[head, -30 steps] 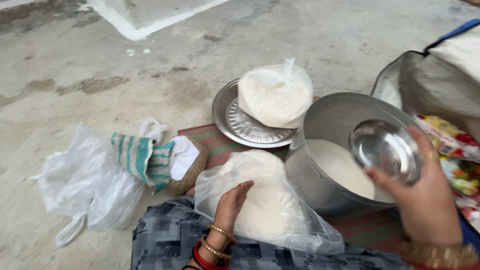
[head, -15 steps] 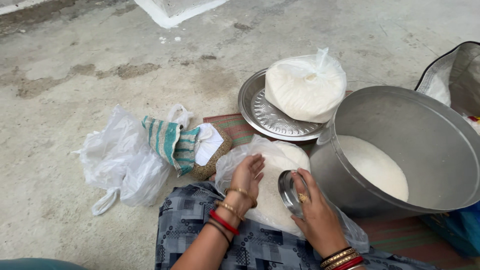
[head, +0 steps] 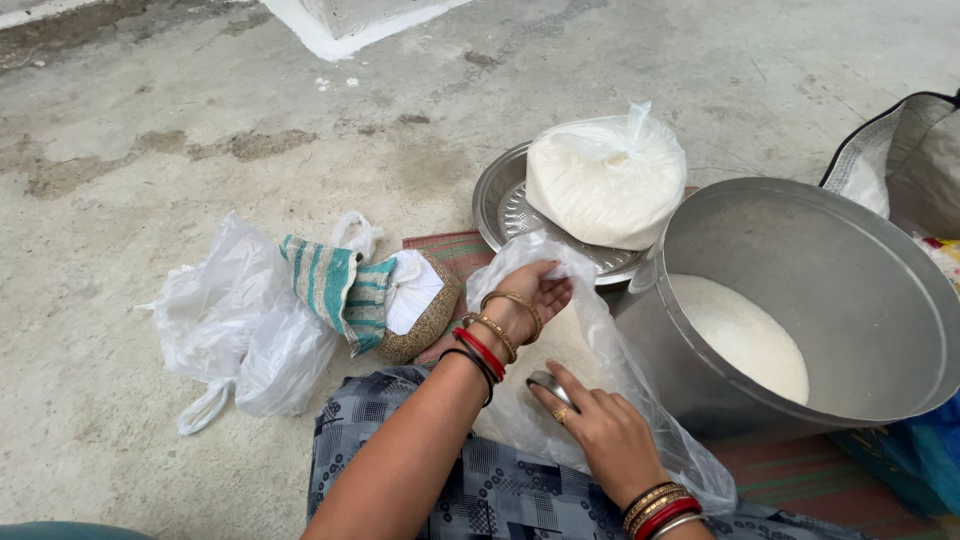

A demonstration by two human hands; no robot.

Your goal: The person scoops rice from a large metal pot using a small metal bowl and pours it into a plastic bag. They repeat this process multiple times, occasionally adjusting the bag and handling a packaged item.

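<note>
Sitting all around the hands are lots of things on the rough grey floor. A big round metal pot stands just right of the hands, with white grain low inside it. Behind the hands is a shiny metal plate with a tied bag of white grain on it. To the left lie crumpled white bags, a striped green cloth and a small brown woven pouch. A striped mat peeks out under the plate. A grey sack sits far right.

The clear bag lies in the lap, between the pot and the pouch — its soft, crinkly plastic covers part of the pot's side. Its mouth points up and away, toward the plate, and it runs long from the lap to the plate's rim.

The left hand pinches the top edge of the clear bag and lifts it open, fingers curled on the plastic. The right hand is inside the bag, fingers closed around a small round steel bowl. The bowl is smooth and shiny — only its rim shows, tipped on its side with the open face to the left. Both wrists wear gold and red bangles.
</note>
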